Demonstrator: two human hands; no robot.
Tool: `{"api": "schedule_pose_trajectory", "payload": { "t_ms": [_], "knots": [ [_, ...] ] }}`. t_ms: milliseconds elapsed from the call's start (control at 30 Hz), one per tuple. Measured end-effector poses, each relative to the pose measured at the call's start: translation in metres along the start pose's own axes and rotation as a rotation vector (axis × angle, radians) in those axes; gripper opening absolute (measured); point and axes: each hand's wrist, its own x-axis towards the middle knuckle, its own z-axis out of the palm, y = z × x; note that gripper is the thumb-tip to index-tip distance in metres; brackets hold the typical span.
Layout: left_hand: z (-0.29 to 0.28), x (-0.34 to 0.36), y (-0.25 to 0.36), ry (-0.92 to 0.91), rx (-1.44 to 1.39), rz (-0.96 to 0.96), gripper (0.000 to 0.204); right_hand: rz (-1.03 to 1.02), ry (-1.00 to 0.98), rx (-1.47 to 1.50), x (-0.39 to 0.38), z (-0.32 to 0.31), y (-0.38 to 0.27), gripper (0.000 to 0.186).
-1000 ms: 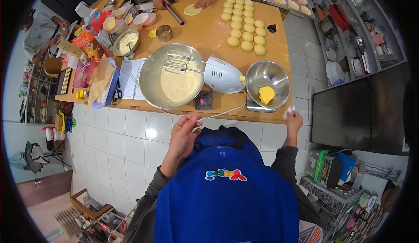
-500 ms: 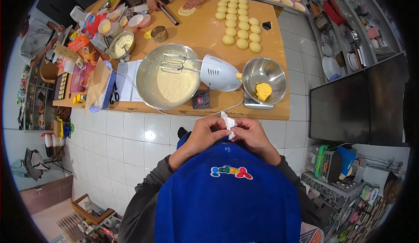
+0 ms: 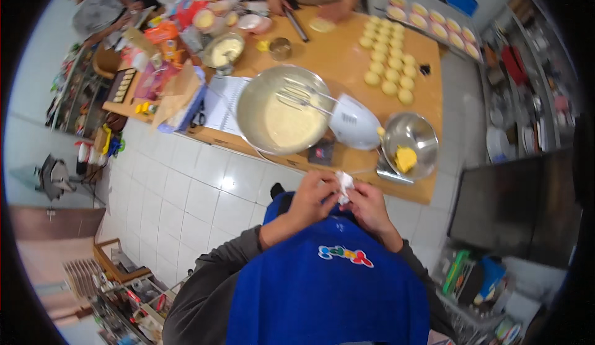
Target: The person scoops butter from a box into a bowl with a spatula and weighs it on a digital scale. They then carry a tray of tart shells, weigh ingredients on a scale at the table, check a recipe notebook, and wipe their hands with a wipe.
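Note:
My left hand (image 3: 312,197) and my right hand (image 3: 370,207) pinch a crumpled white tissue (image 3: 344,187) between them, in front of my blue apron and just short of the table's near edge. Beyond it stands a large steel bowl (image 3: 242,110) of pale batter. A white hand mixer (image 3: 354,122) lies on its side with its beaters over that bowl. To the right, a smaller steel bowl (image 3: 427,135) holds a yellow lump of butter (image 3: 406,158) and rests on a scale (image 3: 396,175). A small dark packet (image 3: 321,152) sits below the mixer.
Rows of round dough balls (image 3: 389,66) cover the table's right side. Across the table, a person's hand (image 3: 335,11) presses flattened dough (image 3: 321,24) beside a metal rolling pin (image 3: 297,26). A tray of filled pink cups (image 3: 437,26) stands behind. An open notebook (image 3: 227,100) lies left of the large bowl.
The view has turned left, so the table now appears shifted right and tilted. Both hands still grip the tissue, with the left fingers raised slightly higher on it.

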Motion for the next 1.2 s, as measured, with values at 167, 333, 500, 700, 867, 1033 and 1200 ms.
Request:
{"api": "schedule_pose_trajectory", "payload": {
  "t_ms": [167,333,500,700,867,1033,1200],
  "knots": [
    [-0.001,0.000,0.001,0.040,-0.061,0.058,0.017,0.060,-0.006,0.031,0.003,0.004,-0.002,0.018],
    [-0.006,-0.005,-0.002,0.106,-0.102,-0.012,0.018,0.071,-0.091,0.170,0.009,0.015,-0.007,0.018],
    [-0.014,-0.006,-0.003,0.168,-0.148,-0.104,0.019,0.074,-0.111,0.251,0.013,0.018,-0.002,0.020],
    [-0.035,-0.012,-0.018,0.115,-0.102,0.072,0.018,0.127,-0.124,0.176,0.024,0.033,0.010,0.021],
    [-0.065,-0.010,-0.038,0.074,-0.169,0.097,0.016,0.129,-0.030,0.144,0.036,0.074,0.010,0.021],
    [-0.114,-0.001,-0.051,0.093,-0.168,0.018,0.016,0.053,-0.082,0.182,0.057,0.100,0.030,0.022],
    [-0.166,-0.003,-0.072,0.066,0.100,0.149,0.022,0.023,-0.199,0.285,0.095,0.143,0.049,0.021]
  ]
}}
